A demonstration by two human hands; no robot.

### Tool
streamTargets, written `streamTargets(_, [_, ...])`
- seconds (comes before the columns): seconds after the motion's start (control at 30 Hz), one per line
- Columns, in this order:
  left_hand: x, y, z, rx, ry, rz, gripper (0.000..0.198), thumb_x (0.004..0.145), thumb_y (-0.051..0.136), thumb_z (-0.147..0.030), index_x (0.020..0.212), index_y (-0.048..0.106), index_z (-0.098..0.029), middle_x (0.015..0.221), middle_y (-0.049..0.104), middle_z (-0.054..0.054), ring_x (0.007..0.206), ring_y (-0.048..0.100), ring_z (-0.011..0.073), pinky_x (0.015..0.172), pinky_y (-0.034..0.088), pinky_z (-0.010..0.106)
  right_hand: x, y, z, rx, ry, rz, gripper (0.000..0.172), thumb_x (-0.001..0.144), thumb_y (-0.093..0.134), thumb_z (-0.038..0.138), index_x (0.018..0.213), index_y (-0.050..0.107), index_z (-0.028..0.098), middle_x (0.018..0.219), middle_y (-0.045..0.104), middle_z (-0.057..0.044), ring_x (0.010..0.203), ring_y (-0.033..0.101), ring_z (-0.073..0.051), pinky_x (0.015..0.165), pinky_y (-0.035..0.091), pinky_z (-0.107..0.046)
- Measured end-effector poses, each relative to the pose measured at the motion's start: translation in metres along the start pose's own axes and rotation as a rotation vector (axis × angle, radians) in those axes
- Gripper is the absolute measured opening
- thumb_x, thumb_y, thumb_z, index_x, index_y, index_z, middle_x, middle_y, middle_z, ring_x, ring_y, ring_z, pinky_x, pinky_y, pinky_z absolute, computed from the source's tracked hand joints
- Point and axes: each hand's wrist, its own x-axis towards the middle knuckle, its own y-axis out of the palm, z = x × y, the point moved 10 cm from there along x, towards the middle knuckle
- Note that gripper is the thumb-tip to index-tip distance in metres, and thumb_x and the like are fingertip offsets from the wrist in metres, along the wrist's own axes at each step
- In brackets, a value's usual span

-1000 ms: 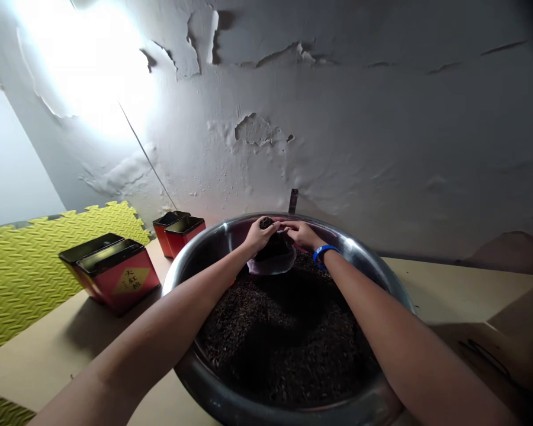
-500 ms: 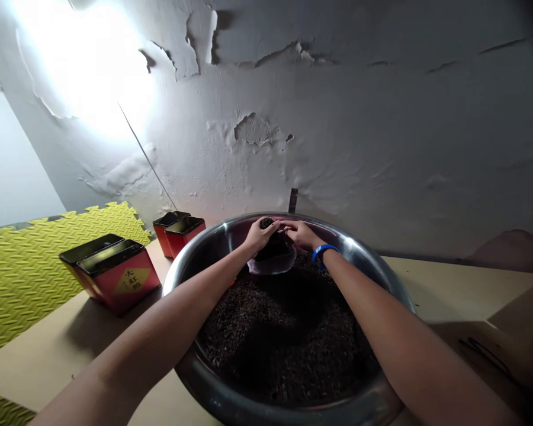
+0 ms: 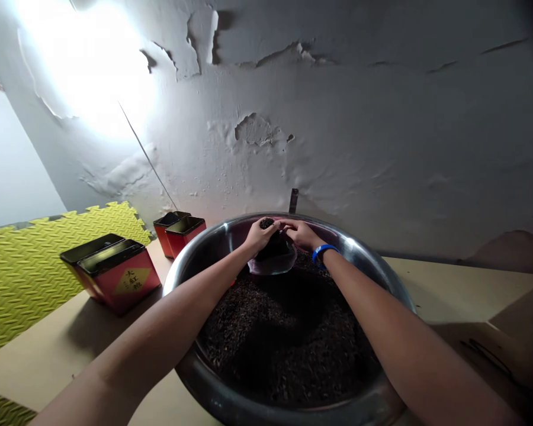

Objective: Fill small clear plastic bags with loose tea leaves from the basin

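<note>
A wide steel basin [image 3: 180,278] holds a mass of dark loose tea leaves [image 3: 249,322]. Over its far side hangs a clear plastic bag [image 3: 273,264] with dark leaves inside. My left hand [image 3: 258,235] is closed around the upper left of the bag, and a small heap of leaves shows at the bag's mouth beside the thumb. My right hand [image 3: 301,233] pinches the bag's upper right edge, its fingertips meeting those of the left. A blue band [image 3: 324,253] circles the right wrist. Something small and red shows partly behind the left forearm.
Red tins with black rims [image 3: 128,278] stand on the wooden table [image 3: 22,378] to the left, with more red tins [image 3: 186,235] farther back. Behind them leans a yellow foam mat [image 3: 31,272]. A peeling wall [image 3: 359,148] rises behind the basin. A dark cord lies at the right.
</note>
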Motion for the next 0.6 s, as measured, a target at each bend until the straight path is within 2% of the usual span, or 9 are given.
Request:
streamTargets(0.07, [0.0, 0.002, 0.0, -0.015, -0.002, 0.012, 0.035, 0.067, 0.059, -0.044, 0.082, 0.061, -0.013, 0.077, 0.061, 0.005, 0.071, 0.054, 0.0142, 0.067, 0.043, 0.025, 0.0, -0.001, -0.002, 0.016, 0.022, 0.002, 0.038, 0.068, 0.04, 0.018, 0.098, 0.062, 0.011, 0.069, 0.06, -0.002, 0.058, 0.048, -0.01, 0.056, 0.039, -0.02])
streamTargets(0.2, [0.001, 0.0, 0.0, -0.024, 0.012, -0.009, 0.037, 0.067, 0.058, -0.046, 0.085, 0.062, -0.014, 0.079, 0.062, 0.005, 0.072, 0.055, 0.0141, 0.068, 0.042, 0.025, -0.001, -0.003, -0.001, 0.035, 0.021, -0.018, 0.044, 0.066, 0.04, 0.017, 0.106, 0.058, 0.014, 0.058, 0.054, 0.003, 0.052, 0.044, -0.008, 0.052, 0.036, -0.019])
streamTargets(0.37, [0.002, -0.001, 0.002, -0.024, 0.002, -0.014, 0.039, 0.068, 0.056, -0.049, 0.083, 0.063, -0.014, 0.077, 0.063, 0.005, 0.071, 0.055, 0.0144, 0.069, 0.042, 0.025, 0.001, 0.004, -0.008, 0.088, 0.043, 0.009, 0.033, 0.065, 0.043, 0.022, 0.088, 0.064, 0.011, 0.06, 0.055, 0.0, 0.051, 0.042, -0.008, 0.05, 0.035, -0.02])
streamTargets(0.5, [0.002, -0.001, 0.004, -0.041, -0.007, -0.017, 0.04, 0.069, 0.054, -0.051, 0.083, 0.062, -0.014, 0.073, 0.062, 0.004, 0.068, 0.054, 0.0135, 0.068, 0.042, 0.025, 0.003, 0.002, -0.012, 0.131, 0.042, -0.011, 0.038, 0.064, 0.043, 0.021, 0.096, 0.061, 0.012, 0.058, 0.052, 0.002, 0.051, 0.041, -0.008, 0.048, 0.033, -0.019])
streamTargets(0.6, [0.001, -0.001, 0.002, -0.031, 0.008, -0.021, 0.039, 0.07, 0.053, -0.051, 0.08, 0.062, -0.014, 0.073, 0.061, 0.004, 0.069, 0.054, 0.0133, 0.068, 0.041, 0.024, 0.002, 0.007, -0.013, 0.103, 0.07, 0.036, 0.034, 0.063, 0.044, 0.02, 0.089, 0.064, 0.01, 0.06, 0.054, 0.0, 0.052, 0.042, -0.008, 0.049, 0.034, -0.019])
